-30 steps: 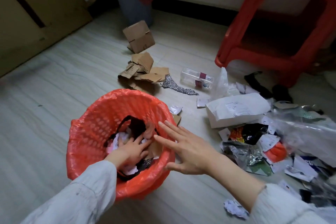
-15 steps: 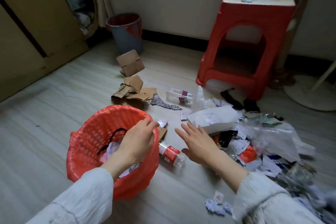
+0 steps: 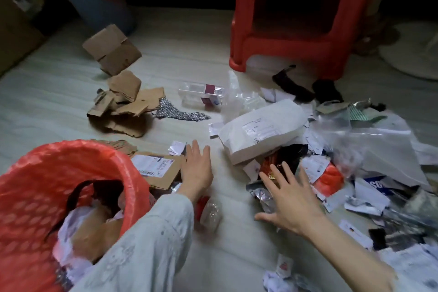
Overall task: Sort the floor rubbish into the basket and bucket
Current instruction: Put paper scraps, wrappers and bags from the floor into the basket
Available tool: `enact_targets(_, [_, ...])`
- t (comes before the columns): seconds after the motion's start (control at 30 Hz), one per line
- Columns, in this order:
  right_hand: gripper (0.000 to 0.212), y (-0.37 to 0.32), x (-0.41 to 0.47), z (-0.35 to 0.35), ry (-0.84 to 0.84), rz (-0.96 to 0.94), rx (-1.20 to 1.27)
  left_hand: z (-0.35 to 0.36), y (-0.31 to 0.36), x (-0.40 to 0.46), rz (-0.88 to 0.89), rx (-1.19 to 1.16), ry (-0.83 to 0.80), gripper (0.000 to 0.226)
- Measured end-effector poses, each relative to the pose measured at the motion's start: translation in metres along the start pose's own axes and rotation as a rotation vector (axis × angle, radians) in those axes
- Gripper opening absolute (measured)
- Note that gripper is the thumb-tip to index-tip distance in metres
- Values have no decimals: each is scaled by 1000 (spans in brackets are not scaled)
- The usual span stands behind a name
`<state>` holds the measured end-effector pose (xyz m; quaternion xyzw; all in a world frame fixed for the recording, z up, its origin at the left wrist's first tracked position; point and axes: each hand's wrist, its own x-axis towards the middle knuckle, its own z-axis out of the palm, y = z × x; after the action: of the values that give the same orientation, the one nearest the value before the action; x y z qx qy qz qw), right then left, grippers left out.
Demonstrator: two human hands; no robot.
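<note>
Both hands out of basket | left hand flat | right hand spread

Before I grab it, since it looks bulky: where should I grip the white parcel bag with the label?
Probably the near end of the white parcel bag, taken from above with the right hand: it lies flat, raised over the litter, with that edge exposed.

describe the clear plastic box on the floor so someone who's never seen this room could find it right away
Start at the red stool by the back wall. Just left of its near leg, on the pale floor, lies the clear plastic box. It alone is rigid and see-through, with a dark red band.
</note>
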<state>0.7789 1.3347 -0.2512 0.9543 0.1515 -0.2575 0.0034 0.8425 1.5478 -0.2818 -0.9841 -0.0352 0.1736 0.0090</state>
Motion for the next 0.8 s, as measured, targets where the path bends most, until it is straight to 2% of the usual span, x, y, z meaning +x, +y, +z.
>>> enact_targets(0.13, [95, 8, 10, 29, -102, 36, 56, 20, -17, 34, -52, 69, -76, 51])
enact_targets(0.23, [80, 24, 12, 41, -73, 85, 63, 30, -20, 45, -124, 57, -139, 53])
enact_targets(0.33, [79, 29, 12, 50, -12, 136, 54, 35, -24, 45, -223, 32, -187, 58])
enact_targets(0.4, [77, 31, 15, 55, 86, 123, 65, 39, -21, 43, -130, 85, -103, 56])
enact_targets(0.5, [45, 34, 18, 57, 283, 122, 47, 39, -10, 31, 43, 84, 44, 49])
enact_targets(0.57, [35, 32, 17, 47, 387, 119, 54, 32, 2, 18, 117, 73, 82, 33])
enact_targets(0.7, [14, 30, -7, 13, 370, 153, 90, 8, 26, -14, 138, -171, 145, 25])
enact_targets(0.8, [20, 24, -32, -17, 364, 151, 109, -17, 34, -40, 160, -450, 253, 20])
